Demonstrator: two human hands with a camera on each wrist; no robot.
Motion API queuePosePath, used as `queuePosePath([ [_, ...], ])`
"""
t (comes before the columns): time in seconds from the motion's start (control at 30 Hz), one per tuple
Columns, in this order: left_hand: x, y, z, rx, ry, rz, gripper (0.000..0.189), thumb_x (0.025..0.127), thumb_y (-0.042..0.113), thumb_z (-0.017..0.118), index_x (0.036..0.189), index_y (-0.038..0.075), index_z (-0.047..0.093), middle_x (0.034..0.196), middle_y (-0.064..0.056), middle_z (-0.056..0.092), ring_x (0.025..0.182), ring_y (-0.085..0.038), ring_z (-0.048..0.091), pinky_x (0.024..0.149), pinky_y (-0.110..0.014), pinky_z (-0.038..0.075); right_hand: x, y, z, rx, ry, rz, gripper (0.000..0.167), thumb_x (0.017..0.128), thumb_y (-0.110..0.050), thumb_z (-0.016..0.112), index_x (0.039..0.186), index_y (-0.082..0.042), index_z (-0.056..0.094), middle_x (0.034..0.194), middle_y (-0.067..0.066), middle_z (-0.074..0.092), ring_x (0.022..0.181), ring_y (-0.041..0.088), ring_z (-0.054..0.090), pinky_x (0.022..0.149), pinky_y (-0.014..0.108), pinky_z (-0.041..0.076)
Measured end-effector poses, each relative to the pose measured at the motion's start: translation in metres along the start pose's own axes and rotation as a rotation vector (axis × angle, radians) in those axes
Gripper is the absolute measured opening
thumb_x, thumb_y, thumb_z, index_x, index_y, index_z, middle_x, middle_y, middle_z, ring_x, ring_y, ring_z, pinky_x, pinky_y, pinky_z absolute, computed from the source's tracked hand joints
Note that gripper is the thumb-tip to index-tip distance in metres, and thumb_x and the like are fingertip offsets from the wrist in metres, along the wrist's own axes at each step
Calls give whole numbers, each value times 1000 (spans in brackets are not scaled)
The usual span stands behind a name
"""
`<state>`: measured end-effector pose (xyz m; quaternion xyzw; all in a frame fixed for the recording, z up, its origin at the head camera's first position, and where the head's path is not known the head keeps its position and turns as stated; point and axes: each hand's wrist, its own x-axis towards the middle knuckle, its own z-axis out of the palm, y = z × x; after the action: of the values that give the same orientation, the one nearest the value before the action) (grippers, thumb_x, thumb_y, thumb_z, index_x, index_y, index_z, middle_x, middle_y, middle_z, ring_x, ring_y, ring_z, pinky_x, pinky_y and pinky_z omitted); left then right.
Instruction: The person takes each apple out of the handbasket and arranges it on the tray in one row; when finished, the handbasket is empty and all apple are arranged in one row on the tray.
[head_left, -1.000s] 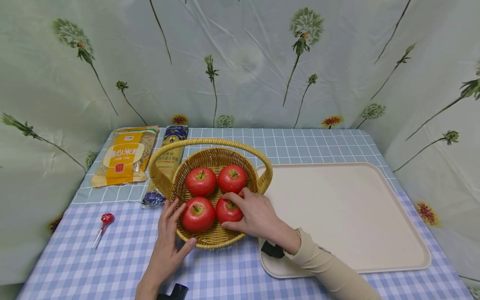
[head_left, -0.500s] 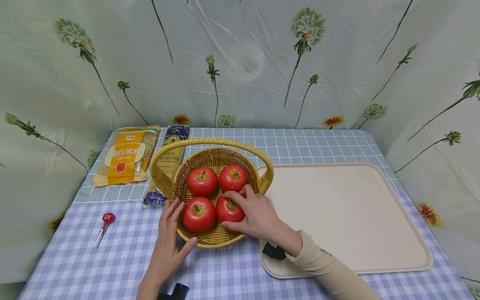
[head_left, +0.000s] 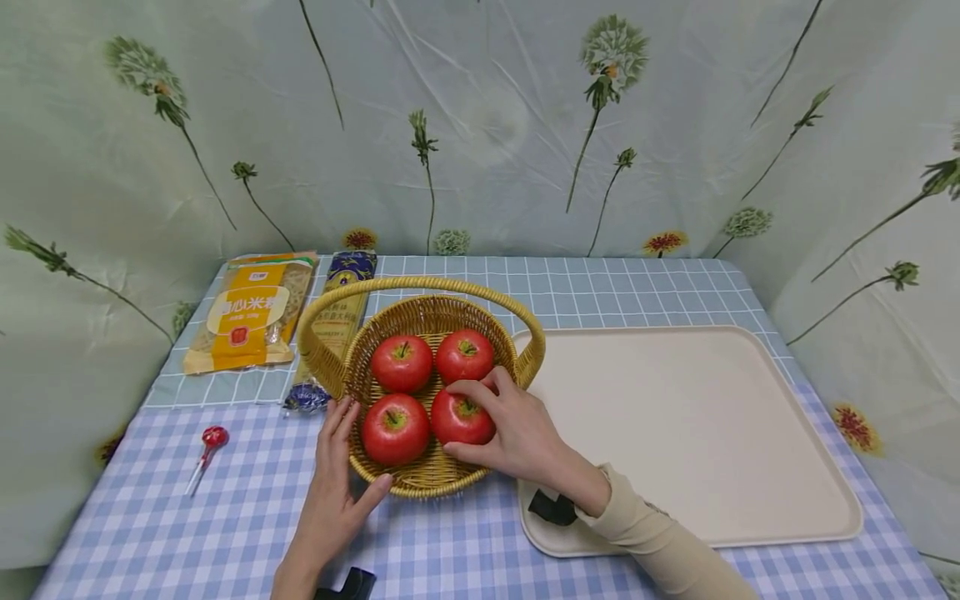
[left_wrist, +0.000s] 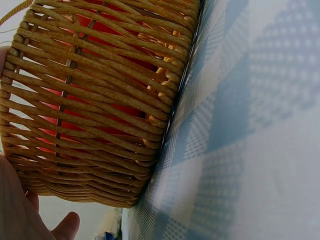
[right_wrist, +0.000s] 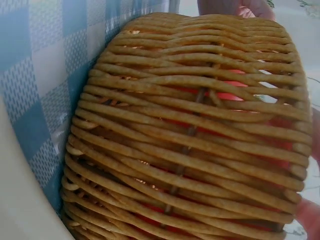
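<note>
A yellow wicker basket with a tall arched handle holds several red apples. My right hand reaches over the basket's right rim and grips the front right apple between thumb and fingers. The other apples rest inside the basket. At the front left, my left hand touches the rim with fairly straight fingers, its thumb spread along the front. In the left wrist view, the woven side fills much of the picture, with red showing through. The right wrist view has the basket's other side.
A large cream tray lies right of the basket, under the right forearm. Behind the basket on the left are a yellow food bag and a blue-and-gold packet. A red lollipop lies on the checked cloth.
My right hand and the gripped apple have shifted slightly right. The left fingertips have drawn back a little to the left along the rim. The basket stays put.
</note>
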<state>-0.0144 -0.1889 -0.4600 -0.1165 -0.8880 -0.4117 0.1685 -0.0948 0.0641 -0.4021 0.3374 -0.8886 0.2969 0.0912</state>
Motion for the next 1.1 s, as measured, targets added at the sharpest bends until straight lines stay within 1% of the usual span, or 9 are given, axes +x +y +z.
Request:
queuePosePath([
  [0.2,-1,-1,0,-22,-4,-5,91,74,13,74,149,4,23,155,-10,13,142,-31,-1,112,-47,7,-4,0,-4,97,28,-35,57,73,-50,74,123,-30,56,102,-3,45,80,9,55,66,27,50],
  [0.37,0,-1,-1,-36,-8,-11,92,74,12,74,150,5,22,155,-10,12,142,-31,-2,112,-49,8,-8,0,-9,165,84,-78,57,75,-51,74,125,-29,56,103,-3,47,87,11,55,69,28,51],
  [0.6,0,-2,0,-32,-7,-10,91,75,12,74,149,5,23,155,-10,12,142,-31,0,111,-49,9,-14,2,-18,226,141,-86,58,73,-48,76,124,-28,56,105,-1,47,90,13,53,69,29,50],
  [0.73,-1,-2,0,-39,-8,-17,90,75,12,74,150,5,23,155,-9,11,142,-30,-1,111,-51,9,-17,4,-24,274,159,-125,59,74,-46,77,125,-26,56,108,1,46,97,15,51,72,31,50],
  [0.9,-1,-3,1,-45,-10,-16,90,76,13,74,150,6,22,155,-11,11,142,-30,-1,111,-51,9,-22,9,-31,311,198,-185,58,74,-44,77,124,-21,57,111,4,47,104,19,49,76,34,51],
  [0.97,-1,-3,1,-46,-10,-14,90,76,13,73,150,6,23,154,-12,12,142,-31,-1,110,-52,9,-25,10,-33,318,210,-194,58,75,-43,77,124,-19,57,111,5,47,104,19,49,77,35,52],
  [1.1,-1,-2,0,-45,-18,-33,90,76,13,74,150,7,22,155,-11,11,143,-29,-1,109,-56,11,-31,13,-40,329,239,-193,59,74,-42,78,123,-16,58,111,7,47,105,22,49,76,37,53],
])
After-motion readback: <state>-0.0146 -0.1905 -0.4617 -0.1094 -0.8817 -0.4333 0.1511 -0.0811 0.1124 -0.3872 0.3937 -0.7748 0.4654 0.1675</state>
